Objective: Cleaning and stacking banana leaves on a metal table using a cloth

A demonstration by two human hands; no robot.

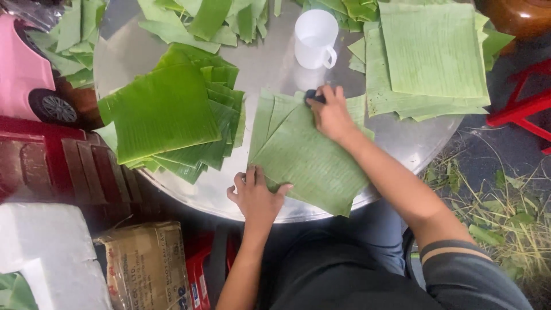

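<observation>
outdoor food-prep spot | round metal table (264,69) w/ leaf stacks (160,115) | grass (505,218)

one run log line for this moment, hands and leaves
left hand: flat on near corner of banana leaf | right hand: presses dark cloth on leaf's far edge | white cup: behind
</observation>
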